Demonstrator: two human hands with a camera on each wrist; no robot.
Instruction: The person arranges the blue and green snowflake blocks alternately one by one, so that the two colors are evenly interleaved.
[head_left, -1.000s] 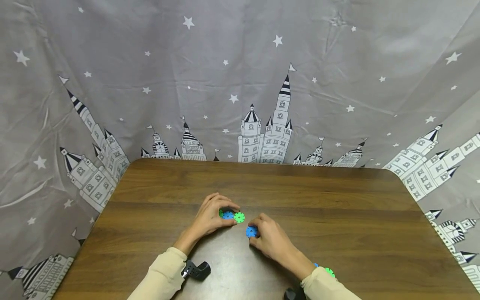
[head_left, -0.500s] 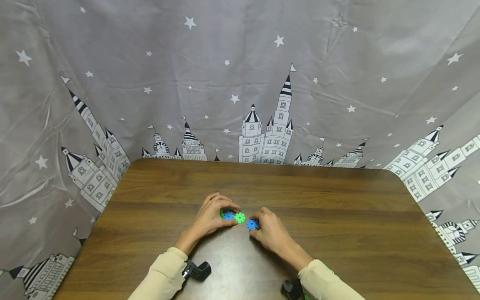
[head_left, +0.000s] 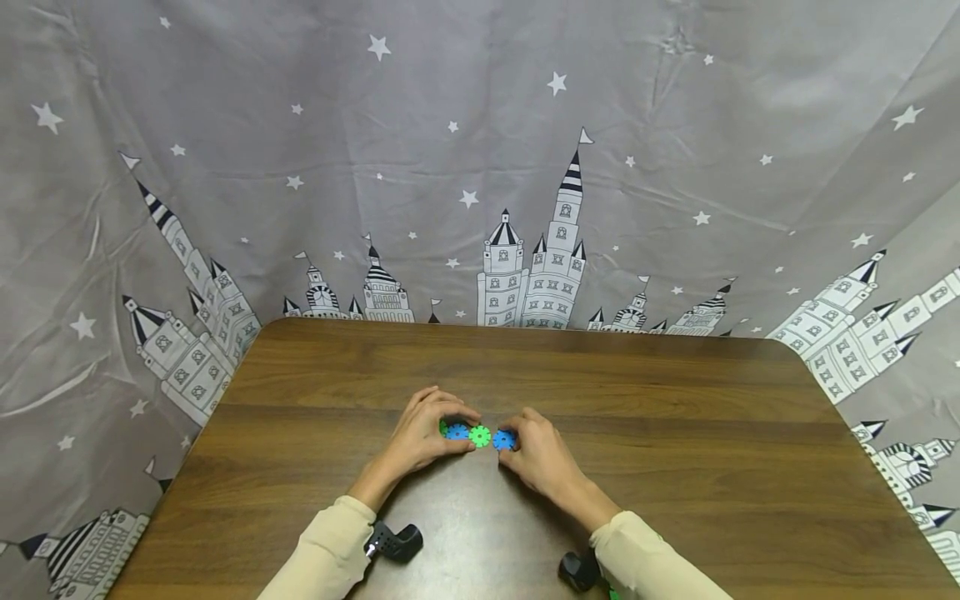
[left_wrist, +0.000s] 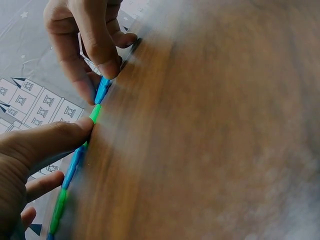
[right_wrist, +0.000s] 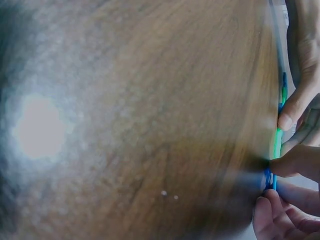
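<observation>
My left hand (head_left: pixel 426 429) pinches the green notched disc (head_left: pixel 480 436), a flat interlocking piece, between thumb and fingers. Behind it, a row of linked discs in blue (left_wrist: pixel 75 164) and green (left_wrist: pixel 58 207) runs under the palm, partly hidden by the hand in the head view. My right hand (head_left: pixel 545 454) pinches a separate blue notched disc (head_left: pixel 503 440) by its rim. This disc stands edge to edge with the green end disc, slightly tilted against it in the left wrist view (left_wrist: pixel 102 90). All these pieces lie low, close over the tabletop.
The brown wooden table (head_left: pixel 712 433) ends at a grey curtain (head_left: pixel 465 108) printed with castles and stars. A bit of green plastic (head_left: pixel 613 594) shows beside the right sleeve (head_left: pixel 652 558). Each wrist carries a black camera mount (head_left: pixel 397 542).
My right hand has moved away from the body, bringing its blue disc level with and right beside the green end disc. The left hand has kept its place.
</observation>
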